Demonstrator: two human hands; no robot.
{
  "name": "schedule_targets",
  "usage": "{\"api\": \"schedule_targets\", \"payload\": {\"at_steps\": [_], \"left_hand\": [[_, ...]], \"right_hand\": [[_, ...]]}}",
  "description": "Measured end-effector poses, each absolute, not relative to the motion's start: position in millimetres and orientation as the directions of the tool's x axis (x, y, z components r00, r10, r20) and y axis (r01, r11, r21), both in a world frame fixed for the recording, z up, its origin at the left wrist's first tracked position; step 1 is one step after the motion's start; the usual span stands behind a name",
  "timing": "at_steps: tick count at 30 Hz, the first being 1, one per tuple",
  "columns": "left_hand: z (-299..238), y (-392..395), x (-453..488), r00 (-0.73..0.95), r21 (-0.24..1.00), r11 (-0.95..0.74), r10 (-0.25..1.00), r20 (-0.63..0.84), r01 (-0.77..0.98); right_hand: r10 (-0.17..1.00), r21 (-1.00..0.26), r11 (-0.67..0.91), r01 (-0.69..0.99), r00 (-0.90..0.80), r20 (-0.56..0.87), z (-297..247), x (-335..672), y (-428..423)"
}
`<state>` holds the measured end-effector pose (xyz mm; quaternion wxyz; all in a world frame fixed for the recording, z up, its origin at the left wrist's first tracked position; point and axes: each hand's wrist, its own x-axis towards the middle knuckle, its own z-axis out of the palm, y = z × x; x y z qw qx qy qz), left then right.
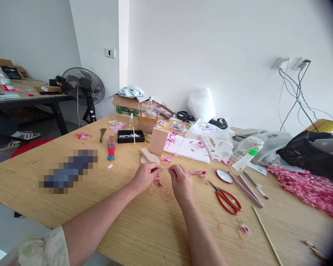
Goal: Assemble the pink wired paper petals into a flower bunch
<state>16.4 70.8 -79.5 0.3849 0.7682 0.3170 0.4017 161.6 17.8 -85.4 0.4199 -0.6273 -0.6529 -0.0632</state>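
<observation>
My left hand (147, 177) is closed in a pinch over the middle of the table, and a tiny white bit shows at its fingertips. What exactly it grips is too small to make out. Close beside it, my right hand (182, 183) pinches a thin sprig of pink flowers (170, 159), whose blossoms rise above the fingers. More pink blossoms (199, 173) reach out to the right of that hand. Below the left fingertips hang darker pink petals (158, 181). Just behind the hands stand an upright wooden block (158, 142) and a round wooden base (153, 159).
Red-handled scissors (228, 200), pink tweezers (250, 191) and a round mirror-like disc (224, 176) lie to the right. A wire brush (111, 148) and black tray (131, 140) are at left. Behind, a white sheet (187, 148) bears pink sprigs. Pink beaded strands (305, 190) fill the far right.
</observation>
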Motion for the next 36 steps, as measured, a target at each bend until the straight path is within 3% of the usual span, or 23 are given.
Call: {"api": "schedule_targets", "payload": {"at_steps": [4,6,11,16,23,26,30,36], "left_hand": [[-83,85,11,0.35,0.918,-0.379,0.881,0.318,0.119],[-85,91,8,0.281,0.931,-0.357,0.903,0.325,0.072],[-82,90,9,0.263,0.94,-0.341,0.908,0.326,0.011],[-79,82,11,0.352,0.947,-0.32,0.884,0.307,-0.02],[-76,71,15,0.545,0.95,-0.308,0.79,0.281,-0.043],[-74,69,15,0.584,0.952,-0.304,0.765,0.271,-0.044],[-73,72,12,0.497,0.942,-0.334,0.817,0.293,-0.007],[-80,71,14,0.61,0.976,-0.213,0.77,0.189,-0.034]], "right_hand": [[0.706,-0.506,0.057,0.861,0.324,0.63,-80,183,15],[0.733,-0.534,0.069,0.842,0.321,0.601,-80,187,15],[0.869,-0.464,0.302,0.833,-0.04,0.494,-88,164,18],[0.88,-0.403,0.384,0.831,-0.197,0.432,-85,149,15],[0.809,-0.629,0.29,0.721,0.167,0.564,-82,158,14],[0.801,-0.652,0.331,0.682,0.162,0.576,-86,157,16],[0.838,-0.631,0.34,0.697,0.08,0.539,-90,156,19],[0.832,-0.764,0.326,0.557,0.215,0.512,-89,155,18]]}}
